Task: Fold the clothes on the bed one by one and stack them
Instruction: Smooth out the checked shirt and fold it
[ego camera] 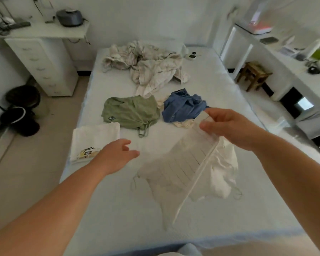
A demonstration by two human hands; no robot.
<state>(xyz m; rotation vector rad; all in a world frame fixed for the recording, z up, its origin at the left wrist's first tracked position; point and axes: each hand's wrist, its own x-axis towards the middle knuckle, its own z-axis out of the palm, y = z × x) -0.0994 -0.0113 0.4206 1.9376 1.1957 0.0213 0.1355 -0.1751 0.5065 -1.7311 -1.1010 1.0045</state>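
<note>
The right hand [229,126], right of centre in the frame, pinches the top edge of a white garment [188,167] between thumb and fingers and holds it up over the bed [220,85]. The cloth hangs from that grip down and toward the lower left, its long axis running diagonally, with the bottom folds trailing onto the mattress. The left hand [116,156], at centre left, holds nothing, its fingers loosely spread, just to the left of the garment's free side. It is the nearer hand to that loose edge, so I judge the next move is for it to catch the cloth opposite the right grip and spread it flat.

Counted: one folded white shirt [94,141] at the left edge of the bed, one green garment [131,111], one blue garment [183,106] over some cream cloth, and one crumpled pale heap [146,63] at the far end.
</note>
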